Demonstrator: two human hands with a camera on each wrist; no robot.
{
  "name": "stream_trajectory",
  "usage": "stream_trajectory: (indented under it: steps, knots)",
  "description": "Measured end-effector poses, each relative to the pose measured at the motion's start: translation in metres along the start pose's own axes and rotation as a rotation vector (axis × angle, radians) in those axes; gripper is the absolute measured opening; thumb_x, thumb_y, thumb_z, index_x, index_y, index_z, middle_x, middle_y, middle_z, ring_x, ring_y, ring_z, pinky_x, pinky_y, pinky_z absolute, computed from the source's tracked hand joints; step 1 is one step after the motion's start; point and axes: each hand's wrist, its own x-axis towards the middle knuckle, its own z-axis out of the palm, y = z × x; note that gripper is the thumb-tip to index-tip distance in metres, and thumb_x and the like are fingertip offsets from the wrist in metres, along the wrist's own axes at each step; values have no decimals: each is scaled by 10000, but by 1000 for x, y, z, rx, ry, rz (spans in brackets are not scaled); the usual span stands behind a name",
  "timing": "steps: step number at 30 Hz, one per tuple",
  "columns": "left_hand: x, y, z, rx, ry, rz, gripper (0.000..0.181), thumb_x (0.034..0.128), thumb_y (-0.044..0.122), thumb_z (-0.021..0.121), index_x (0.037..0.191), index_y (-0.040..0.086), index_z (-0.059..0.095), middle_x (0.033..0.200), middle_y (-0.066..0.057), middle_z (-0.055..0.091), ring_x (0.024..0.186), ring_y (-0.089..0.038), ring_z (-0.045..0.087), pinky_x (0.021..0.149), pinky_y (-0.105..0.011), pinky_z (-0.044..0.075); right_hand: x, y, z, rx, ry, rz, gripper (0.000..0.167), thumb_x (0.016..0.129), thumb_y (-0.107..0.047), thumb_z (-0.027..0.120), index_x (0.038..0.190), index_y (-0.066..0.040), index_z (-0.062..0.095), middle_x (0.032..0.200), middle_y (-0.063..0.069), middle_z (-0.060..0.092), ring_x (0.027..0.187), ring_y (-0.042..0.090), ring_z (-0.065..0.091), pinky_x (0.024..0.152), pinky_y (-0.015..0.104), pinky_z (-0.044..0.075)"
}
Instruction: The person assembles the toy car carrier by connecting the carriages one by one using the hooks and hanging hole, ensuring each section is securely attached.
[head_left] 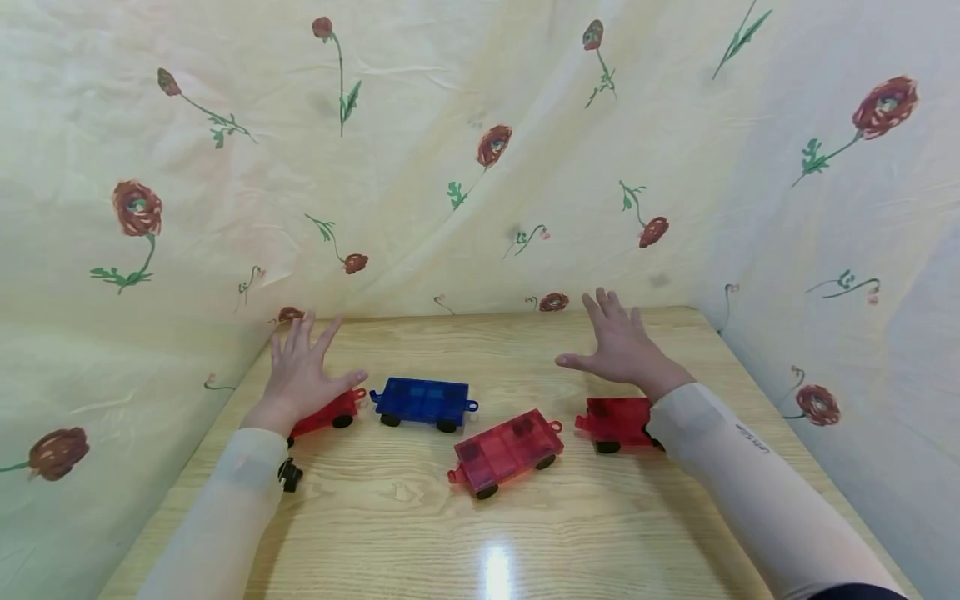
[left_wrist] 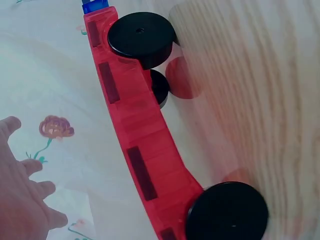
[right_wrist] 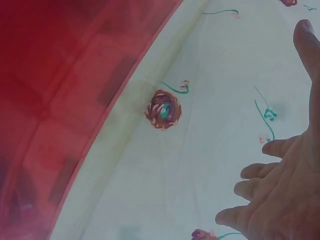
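Fingers spread, my left hand (head_left: pixel 300 377) hovers over a red toy wagon (head_left: pixel 330 414) at the table's left, partly hiding it. The left wrist view shows this red wagon's side and black wheels close up, with the hand apart from it. My right hand (head_left: pixel 622 350) is also spread, holding nothing, beyond another red wagon (head_left: pixel 617 418) that the sleeve partly covers. Between the hands stand a blue wagon (head_left: pixel 423 401) and a translucent red wagon (head_left: pixel 507 452), turned at an angle. Each wagon has a hook or a ring at its ends.
The wagons stand on a light wooden table (head_left: pixel 375 533). Flower-patterned cloth (head_left: pixel 420 167) hangs behind it and along both sides. A small black object (head_left: pixel 289 475) shows beside the left sleeve; its kind is unclear.
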Motion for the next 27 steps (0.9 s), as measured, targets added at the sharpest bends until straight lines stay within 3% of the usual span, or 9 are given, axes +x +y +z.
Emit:
stream_trajectory:
  steps: [11,21,27]
  knots:
    - [-13,-8,7,-5,-24,-29,1121,842,712,746,1690,208,214,1666,-294,183,1516,-542,161,1154,-794,61,9,-15,6,44,-96,-24,1308,817,-803,693,1669,-2,107,1723,259,55,1584,444,38,1208,701,-34]
    - [-27,-9,9,-83,-107,-54,1106,869,718,715,1693,190,199,1682,-297,173,1515,-555,167,1159,-788,40,19,-36,21,75,-110,-60,1220,821,-743,748,1667,-53,204,1689,221,236,1529,482,237,1216,669,182]
    - [-34,-11,11,-96,-138,-74,1109,864,722,717,1677,138,238,1666,-316,200,1495,-572,201,1160,-785,49,19,-52,25,74,-149,-110,1167,835,-718,755,1664,-77,243,1682,220,259,1504,505,284,1200,680,218]
